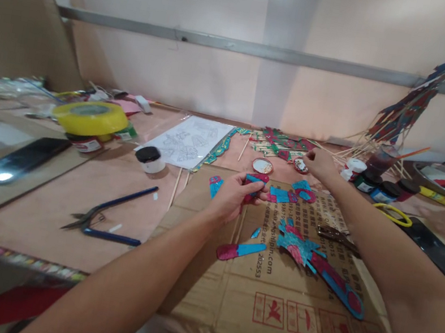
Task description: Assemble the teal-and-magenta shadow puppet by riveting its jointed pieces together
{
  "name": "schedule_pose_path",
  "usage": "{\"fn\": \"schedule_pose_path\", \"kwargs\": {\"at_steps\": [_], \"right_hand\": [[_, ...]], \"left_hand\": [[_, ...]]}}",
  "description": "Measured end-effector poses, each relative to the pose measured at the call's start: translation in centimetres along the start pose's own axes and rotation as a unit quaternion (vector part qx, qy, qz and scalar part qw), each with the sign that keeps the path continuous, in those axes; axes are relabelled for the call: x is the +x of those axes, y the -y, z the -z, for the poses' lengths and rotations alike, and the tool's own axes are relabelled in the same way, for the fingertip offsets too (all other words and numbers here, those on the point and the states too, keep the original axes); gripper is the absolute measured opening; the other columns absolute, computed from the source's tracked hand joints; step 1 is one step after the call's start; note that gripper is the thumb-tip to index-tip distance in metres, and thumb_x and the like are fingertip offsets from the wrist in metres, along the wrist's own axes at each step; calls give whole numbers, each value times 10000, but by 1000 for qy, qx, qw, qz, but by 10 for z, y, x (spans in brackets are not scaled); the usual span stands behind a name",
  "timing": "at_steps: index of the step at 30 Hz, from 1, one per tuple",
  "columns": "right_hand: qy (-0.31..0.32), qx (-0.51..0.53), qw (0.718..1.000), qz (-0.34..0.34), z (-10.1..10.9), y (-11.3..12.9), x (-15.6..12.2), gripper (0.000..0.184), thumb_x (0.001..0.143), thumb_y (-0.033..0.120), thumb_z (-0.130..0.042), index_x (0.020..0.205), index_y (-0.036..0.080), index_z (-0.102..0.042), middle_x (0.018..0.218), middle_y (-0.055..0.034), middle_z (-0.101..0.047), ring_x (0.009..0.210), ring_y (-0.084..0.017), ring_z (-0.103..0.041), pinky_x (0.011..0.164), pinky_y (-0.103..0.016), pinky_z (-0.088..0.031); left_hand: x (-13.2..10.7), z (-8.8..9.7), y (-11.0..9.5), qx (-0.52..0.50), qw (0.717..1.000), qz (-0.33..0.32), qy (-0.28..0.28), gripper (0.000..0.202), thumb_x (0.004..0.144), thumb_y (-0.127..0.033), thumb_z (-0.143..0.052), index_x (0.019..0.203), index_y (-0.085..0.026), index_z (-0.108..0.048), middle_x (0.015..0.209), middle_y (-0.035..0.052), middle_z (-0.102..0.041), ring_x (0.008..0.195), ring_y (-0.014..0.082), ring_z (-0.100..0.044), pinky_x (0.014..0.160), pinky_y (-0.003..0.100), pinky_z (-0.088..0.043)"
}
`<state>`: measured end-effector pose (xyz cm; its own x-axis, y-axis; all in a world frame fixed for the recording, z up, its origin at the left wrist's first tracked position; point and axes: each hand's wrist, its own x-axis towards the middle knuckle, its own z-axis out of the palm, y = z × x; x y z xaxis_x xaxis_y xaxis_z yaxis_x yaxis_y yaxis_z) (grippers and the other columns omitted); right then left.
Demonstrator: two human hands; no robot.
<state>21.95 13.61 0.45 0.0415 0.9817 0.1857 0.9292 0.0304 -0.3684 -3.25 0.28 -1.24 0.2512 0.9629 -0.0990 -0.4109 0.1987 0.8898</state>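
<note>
My left hand [235, 193] is closed on a small red-and-blue painted cut-out piece [255, 179] above a flattened cardboard sheet [269, 289]. My right hand [318, 161] reaches farther back with its fingers pinched at a small round tin [300, 166]; what it holds is too small to make out. A second round tin [262, 166] sits beside it. More painted cut-outs lie on the cardboard: a large blue-and-red figure part [317, 263], a strip [240, 250] and small pieces [290, 193].
Blue-handled scissors [110, 218] lie left of the cardboard. A line drawing sheet [190, 142], a black-lidded jar [150, 158], a yellow tape roll [90, 117] and a phone [19, 159] are at left. Paint jars [378, 185], bamboo sticks and finished puppets [409, 107] stand right.
</note>
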Motion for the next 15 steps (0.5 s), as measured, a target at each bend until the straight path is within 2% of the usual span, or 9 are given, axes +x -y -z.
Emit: {"fn": "schedule_pose_path", "kwargs": {"at_steps": [4,8,12,15], "right_hand": [[-3,98,995,20,6,-2,-27,121,861,291,-580,868,178,-622,810,-44,-708,711,-152,-624,646,-257,-471],[-8,169,986,13,9,-1,-46,86,842,270,-604,859,189,-583,721,-5,-653,631,-133,-601,604,-251,-475],[-17,208,978,-7,10,2,-57,102,779,225,-655,821,188,-571,730,-11,-640,659,-139,-595,617,-255,-478],[18,240,970,-4,11,8,-73,89,776,211,-648,847,176,-607,757,-24,-663,675,-132,-600,620,-243,-481]], "left_hand": [[0,0,3,11,1000,-9,11,260,706,-240,-819,846,-125,-633,765,51,-714,616,110,-657,544,200,-488],[2,0,6,30,999,-6,21,293,684,-252,-822,877,-130,-637,795,53,-716,614,102,-643,522,188,-459],[1,0,5,91,995,18,31,201,692,-207,-764,840,-149,-640,727,30,-682,518,68,-558,445,164,-365],[-1,2,1,180,981,51,47,113,707,-189,-727,749,-163,-625,604,-1,-600,437,52,-451,392,165,-264]]}}
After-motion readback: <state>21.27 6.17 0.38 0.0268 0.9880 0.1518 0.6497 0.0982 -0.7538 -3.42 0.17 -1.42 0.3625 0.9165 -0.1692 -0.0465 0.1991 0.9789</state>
